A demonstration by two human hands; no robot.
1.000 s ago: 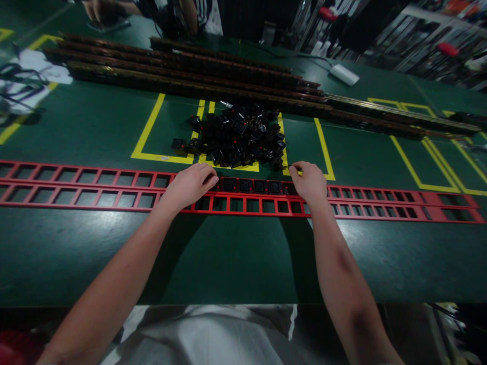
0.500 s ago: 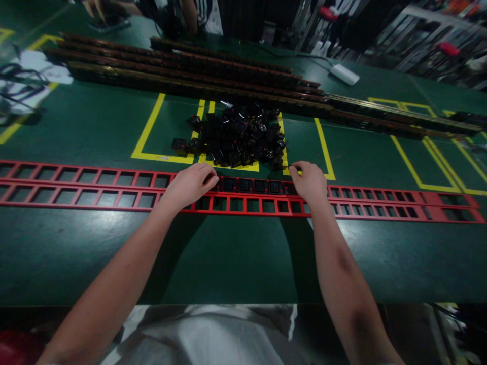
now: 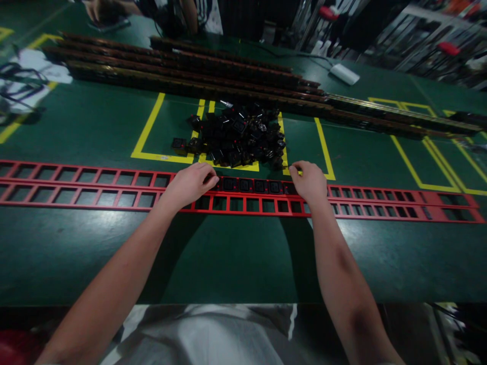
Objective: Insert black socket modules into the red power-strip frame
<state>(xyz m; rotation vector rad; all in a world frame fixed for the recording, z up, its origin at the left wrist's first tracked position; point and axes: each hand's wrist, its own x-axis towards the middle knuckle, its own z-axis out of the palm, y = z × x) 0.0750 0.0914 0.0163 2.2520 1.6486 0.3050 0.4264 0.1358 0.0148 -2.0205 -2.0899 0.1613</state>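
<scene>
Two long red metal strips with rows of square cut-outs lie side by side across the green table, the far strip point(image 3: 95, 177) and the near strip point(image 3: 76, 198). Several black sockets point(image 3: 251, 185) sit in the far strip's cut-outs between my hands. My left hand point(image 3: 192, 183) rests on the strips at the left end of that filled row, with its fingers curled down over the far strip. At the right end my right hand point(image 3: 310, 181) lies the same way, fingers bent onto the far strip's edge. Just beyond both hands is a pile of loose black sockets point(image 3: 239, 134).
Long dark strips point(image 3: 190, 76) are stacked along the back of the table. Yellow tape lines point(image 3: 146, 126) mark boxes on the green surface. A white block point(image 3: 344, 74) lies at the back right, cables point(image 3: 15, 83) at the left. Another person's hand point(image 3: 102, 9) shows at the far edge.
</scene>
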